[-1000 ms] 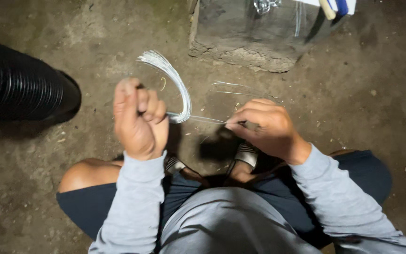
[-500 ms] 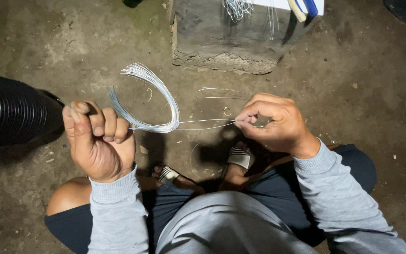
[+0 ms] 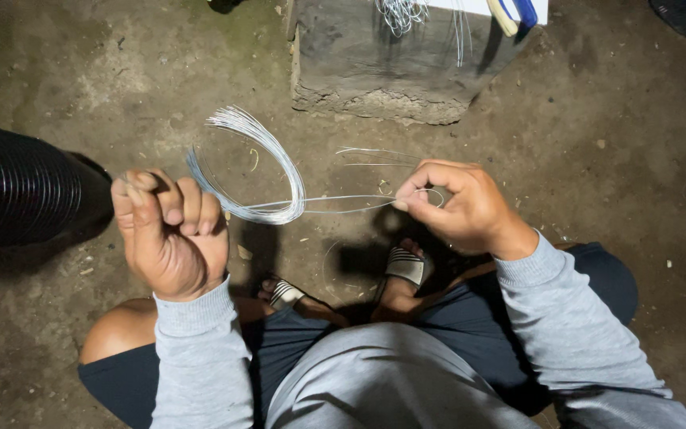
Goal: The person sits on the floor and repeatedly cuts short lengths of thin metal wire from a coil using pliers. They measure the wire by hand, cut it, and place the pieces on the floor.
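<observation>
My left hand (image 3: 170, 232) is closed in a fist around a bundle of thin silver wires (image 3: 276, 171) that curves up and fans out at its free end. My right hand (image 3: 452, 208) pinches a single wire strand (image 3: 343, 200) between thumb and fingers, stretched sideways from the bundle. Both arms wear grey sleeves. I am squatting on a dirt floor, with my sandalled feet below the hands.
A black ribbed pipe (image 3: 21, 187) lies at the left. A rough concrete block (image 3: 383, 63) stands at the top centre with more wire (image 3: 401, 12) and blue and cream tool handles (image 3: 515, 13) on it. Loose wire strands (image 3: 375, 155) lie on the ground.
The left fist dropped down and left from a second ago, pulling the bundle with it. The right hand drew one strand out sideways and has now curled it slightly.
</observation>
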